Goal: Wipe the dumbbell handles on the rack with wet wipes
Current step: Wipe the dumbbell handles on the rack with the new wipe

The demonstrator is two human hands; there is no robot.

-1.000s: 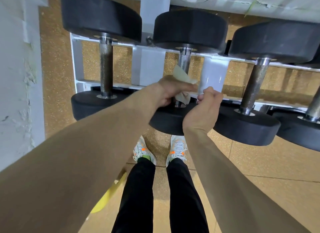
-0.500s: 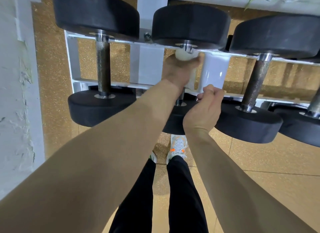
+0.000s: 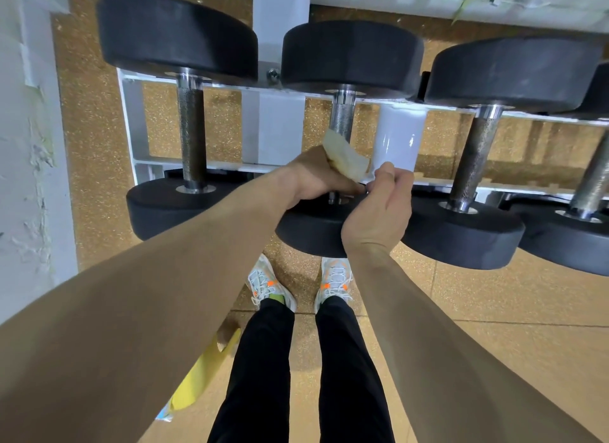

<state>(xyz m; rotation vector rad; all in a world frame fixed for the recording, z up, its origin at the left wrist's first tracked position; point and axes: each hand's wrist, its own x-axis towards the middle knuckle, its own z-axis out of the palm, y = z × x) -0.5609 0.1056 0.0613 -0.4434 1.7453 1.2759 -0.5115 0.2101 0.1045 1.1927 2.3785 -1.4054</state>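
Observation:
Black dumbbells with knurled metal handles lie across a white rack (image 3: 397, 136). My left hand (image 3: 316, 175) grips the near end of the middle dumbbell's handle (image 3: 342, 118) with a crumpled, stained wet wipe (image 3: 346, 157) wrapped around it. The wipe sticks out above my fingers. My right hand (image 3: 379, 208) is curled shut over the near weight (image 3: 306, 231) of that dumbbell and its fingertips touch the rack rail. What it holds, if anything, is hidden. The left dumbbell's handle (image 3: 191, 136) and the right one's handle (image 3: 474, 159) are bare.
A white wall (image 3: 23, 146) stands close on the left. My feet in white shoes (image 3: 270, 286) are on the tan speckled floor below the rack. A yellow packet (image 3: 201, 376) shows under my left forearm. More dumbbells continue to the right (image 3: 590, 192).
My left hand slid the wipe up to the far end of the middle handle, then back down to its near end. My right hand stayed in place.

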